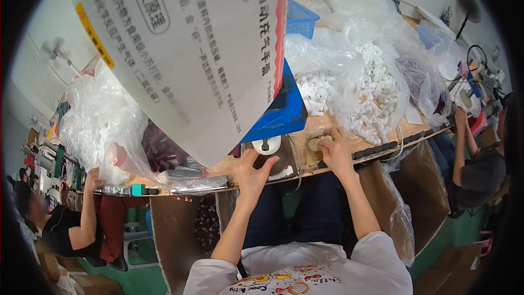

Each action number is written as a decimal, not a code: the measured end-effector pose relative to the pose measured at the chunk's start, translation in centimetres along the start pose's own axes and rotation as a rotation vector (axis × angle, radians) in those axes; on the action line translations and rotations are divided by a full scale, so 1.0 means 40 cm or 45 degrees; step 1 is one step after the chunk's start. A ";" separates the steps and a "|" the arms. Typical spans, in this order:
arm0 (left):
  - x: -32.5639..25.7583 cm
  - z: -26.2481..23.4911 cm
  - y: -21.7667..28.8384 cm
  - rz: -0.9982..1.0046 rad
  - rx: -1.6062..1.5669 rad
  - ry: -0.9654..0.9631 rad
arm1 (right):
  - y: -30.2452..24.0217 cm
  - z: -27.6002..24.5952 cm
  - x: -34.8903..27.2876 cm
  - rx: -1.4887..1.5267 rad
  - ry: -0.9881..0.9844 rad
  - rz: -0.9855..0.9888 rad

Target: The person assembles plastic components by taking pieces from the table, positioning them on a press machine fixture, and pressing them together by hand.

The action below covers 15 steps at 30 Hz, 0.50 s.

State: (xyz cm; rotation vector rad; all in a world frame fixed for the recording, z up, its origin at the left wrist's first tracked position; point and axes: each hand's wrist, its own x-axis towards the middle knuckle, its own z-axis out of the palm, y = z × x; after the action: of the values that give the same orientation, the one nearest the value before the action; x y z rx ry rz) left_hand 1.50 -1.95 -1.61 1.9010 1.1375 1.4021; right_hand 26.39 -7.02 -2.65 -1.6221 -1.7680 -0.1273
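My left hand (253, 176) is at the table's front edge, just below a blue machine (281, 120). Its thumb and forefinger are spread, with nothing visible between them. Beyond those fingertips sits a white round part (275, 146) with a black knob (266, 145) in front of it. A small white piece (282, 173) lies to the right of the thumb. My right hand (337, 155) is over the table, fingers closed together beside a small pale round dish (315, 143). What those fingertips pinch is too small to make out.
A large printed sheet (185, 65) blocks the upper left. White short tubes (374, 93) heap at the right in clear plastic, near a blue basket (302, 18). Dark purple tubes (158, 150) lie left. Cardboard boxes (423, 186) stand below the edge. Co-workers sit at left (71, 224) and right.
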 end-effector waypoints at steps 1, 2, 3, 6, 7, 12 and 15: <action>-0.005 0.006 -0.002 -0.047 0.016 0.048 | -0.002 0.003 0.003 0.083 0.081 0.019; -0.008 0.004 -0.005 -0.053 0.015 0.052 | -0.006 0.007 0.006 0.168 0.162 0.039; -0.005 0.000 -0.009 -0.081 0.016 -0.037 | -0.021 0.007 0.011 0.168 0.160 0.037; 0.002 -0.025 -0.025 -0.089 0.000 -0.172 | -0.119 0.021 0.022 0.509 0.320 0.284; 0.007 -0.031 -0.025 -0.055 -0.028 -0.222 | -0.158 0.028 0.031 0.871 0.248 0.350; 0.010 -0.036 -0.010 -0.213 0.009 -0.330 | -0.236 0.112 0.059 1.004 0.271 -0.048; 0.002 -0.032 -0.010 -0.126 -0.005 -0.276 | -0.250 0.110 0.062 0.586 0.359 -0.308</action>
State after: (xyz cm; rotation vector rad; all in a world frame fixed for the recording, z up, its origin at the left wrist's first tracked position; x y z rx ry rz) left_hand 0.17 -1.77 -1.45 1.9125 1.1054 1.1145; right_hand 15.63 -4.67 -0.63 -1.0105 -1.6202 -0.0514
